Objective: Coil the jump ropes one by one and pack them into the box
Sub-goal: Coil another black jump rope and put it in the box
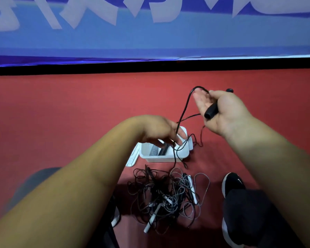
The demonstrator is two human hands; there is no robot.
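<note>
Black jump rope (183,111) hangs in the air between both hands, above the white box (161,159) on the red floor (61,113); its dark handle (211,110) lies across the palm of the right hand (224,111), apparently clamped there by the thumb while the fingers (198,98) stretch out fairly straight, and the cord arcs over them; the left hand (157,129) reaches down over the box with its fingers closed around a lower stretch of the same cord, though blur hides the exact pinch; loose loops trail past the box's near edge to the floor.

Judging by this, coiling of this rope has only begun; no tidy loops sit in either hand yet. Inside the box a grey and a black bundle (159,151) show, so some packing looks done; how many ropes that makes I cannot tell. A tangled pile (168,194) of black and grey ropes with pale handles waits on the floor near the person's shoes (232,182), so most of the job seems left. A white lid (132,158) rests beside the box.
</note>
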